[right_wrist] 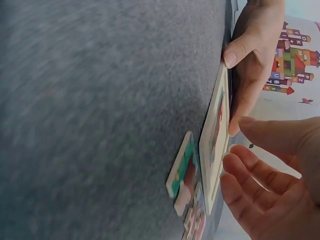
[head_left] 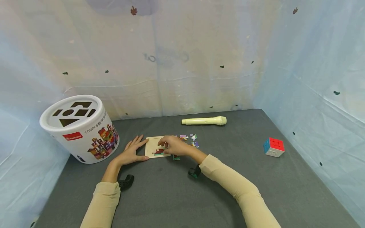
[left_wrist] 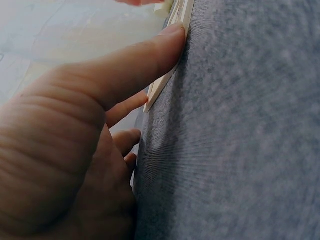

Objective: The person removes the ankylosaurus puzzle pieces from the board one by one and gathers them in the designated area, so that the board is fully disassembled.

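A shallow wooden puzzle tray (head_left: 151,146) lies on the grey cloth, with a red and green picture area (head_left: 159,152) inside it. My left hand (head_left: 131,153) is spread at the tray's left side; thumb and index fingertip touch its edge. Over the tray's right part hovers my right hand (head_left: 176,146), and the right wrist view shows its thumb and bent fingers apart with nothing between them. Beside the tray lie loose jigsaw pieces, among them a green one (right_wrist: 181,167) near its right edge and a purple one (head_left: 195,144). The right hand hides some pieces in the head view.
A large white bucket (head_left: 82,133) with shape holes in its lid stands at the left. A pale yellow toy microphone (head_left: 203,121) lies behind the pieces. Far to the right sits a puzzle cube (head_left: 274,147). Patterned curtains (head_left: 182,63) hang behind the table and at its sides.
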A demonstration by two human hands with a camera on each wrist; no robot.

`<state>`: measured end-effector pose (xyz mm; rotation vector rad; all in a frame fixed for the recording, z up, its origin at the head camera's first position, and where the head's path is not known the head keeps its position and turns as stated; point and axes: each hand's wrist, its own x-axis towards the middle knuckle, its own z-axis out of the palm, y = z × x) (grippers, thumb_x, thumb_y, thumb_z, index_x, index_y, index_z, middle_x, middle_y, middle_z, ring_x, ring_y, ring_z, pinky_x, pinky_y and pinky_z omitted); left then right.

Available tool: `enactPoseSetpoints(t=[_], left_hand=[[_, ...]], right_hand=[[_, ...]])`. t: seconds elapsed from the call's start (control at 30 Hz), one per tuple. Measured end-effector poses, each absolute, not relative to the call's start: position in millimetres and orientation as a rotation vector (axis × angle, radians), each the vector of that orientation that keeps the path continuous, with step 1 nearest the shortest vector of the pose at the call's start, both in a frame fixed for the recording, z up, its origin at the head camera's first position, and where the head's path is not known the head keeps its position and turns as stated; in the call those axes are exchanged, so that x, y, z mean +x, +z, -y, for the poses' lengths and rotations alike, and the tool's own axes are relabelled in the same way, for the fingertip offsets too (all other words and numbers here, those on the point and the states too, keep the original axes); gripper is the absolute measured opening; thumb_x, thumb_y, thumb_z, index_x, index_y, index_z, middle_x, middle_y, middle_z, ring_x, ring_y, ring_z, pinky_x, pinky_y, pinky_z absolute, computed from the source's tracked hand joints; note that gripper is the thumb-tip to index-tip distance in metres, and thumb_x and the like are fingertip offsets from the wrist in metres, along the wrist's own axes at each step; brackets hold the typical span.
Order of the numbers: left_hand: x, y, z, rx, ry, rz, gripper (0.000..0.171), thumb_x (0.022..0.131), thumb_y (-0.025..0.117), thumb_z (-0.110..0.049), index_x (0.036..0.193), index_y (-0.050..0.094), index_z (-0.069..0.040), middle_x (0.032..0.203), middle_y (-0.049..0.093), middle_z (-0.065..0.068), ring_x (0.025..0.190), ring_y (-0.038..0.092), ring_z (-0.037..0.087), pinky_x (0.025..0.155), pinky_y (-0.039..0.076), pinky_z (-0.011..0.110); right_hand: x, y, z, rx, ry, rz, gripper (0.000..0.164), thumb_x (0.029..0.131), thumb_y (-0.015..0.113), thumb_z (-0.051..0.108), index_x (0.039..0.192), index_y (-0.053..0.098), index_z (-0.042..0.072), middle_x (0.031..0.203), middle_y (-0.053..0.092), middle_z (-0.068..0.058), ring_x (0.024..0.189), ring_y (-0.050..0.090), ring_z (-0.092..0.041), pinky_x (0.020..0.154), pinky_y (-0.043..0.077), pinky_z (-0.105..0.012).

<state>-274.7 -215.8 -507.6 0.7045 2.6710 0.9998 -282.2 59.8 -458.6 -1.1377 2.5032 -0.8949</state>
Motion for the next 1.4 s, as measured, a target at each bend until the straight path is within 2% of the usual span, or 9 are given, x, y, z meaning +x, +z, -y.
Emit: enactPoseSetpoints(t=[0.2,0.4,0.8,1.2,1.4], left_hand=[[-274.9,-508.4,216.6,0.697,1.001,-2.670,0.094,0.084,0.079,-0.043,0.157,0.032,-0.008,0.164,0.009,0.025,0.149,-0.004,0.046,0.113,-0.006,0.067],[-275.1,-508.3,216.5,0.703,1.003,-2.667,0.094,0.084,0.079,-0.043,0.157,0.031,-0.008,0.164,0.008,0.025,0.149,-0.004,0.046,0.113,-0.006,0.066],[-275.3,-507.0,216.2,0.707,1.005,-2.659,0.094,0.085,0.079,-0.043,0.157,0.031,-0.007,0.164,0.008,0.025,0.149,-0.004,0.046,0.113,-0.006,0.066],[-273.9,-507.7,216.7,0.716,1.027,-2.657,0.093,0.085,0.079,-0.041,0.157,0.031,-0.007,0.164,0.008,0.025,0.149,-0.004,0.047,0.113,-0.006,0.067],[-274.1,-508.8,216.8,0.715,1.022,-2.663,0.093,0.085,0.079,-0.041,0.157,0.031,-0.007,0.164,0.008,0.025,0.149,-0.004,0.046,0.113,-0.006,0.067]], right_hand=[[-287.2,-463.9,-50.0,-1.169,-0.789,-2.543,0.038,0.091,0.074,0.006,0.127,0.064,0.003,0.121,0.065,-0.007,0.091,0.064,-0.015,0.076,0.050,-0.019],[-286.9,-463.8,-44.1,-1.190,-0.790,-2.526,0.037,0.089,0.076,0.008,0.124,0.066,0.002,0.112,0.065,-0.012,0.083,0.061,-0.014,0.072,0.049,-0.021],[-283.8,-468.4,-40.1,-1.170,-0.701,-2.587,0.041,0.087,0.080,0.015,0.125,0.066,0.007,0.113,0.061,-0.009,0.098,0.061,-0.019,0.080,0.050,-0.024],[-282.5,-473.1,-36.9,-1.121,-0.682,-2.593,0.041,0.088,0.078,0.013,0.126,0.066,0.010,0.115,0.060,-0.007,0.090,0.059,-0.013,0.076,0.048,-0.022],[-281.0,-472.4,-35.4,-1.094,-0.658,-2.602,0.040,0.088,0.078,0.014,0.126,0.065,0.010,0.116,0.059,-0.007,0.094,0.060,-0.014,0.079,0.049,-0.023]])
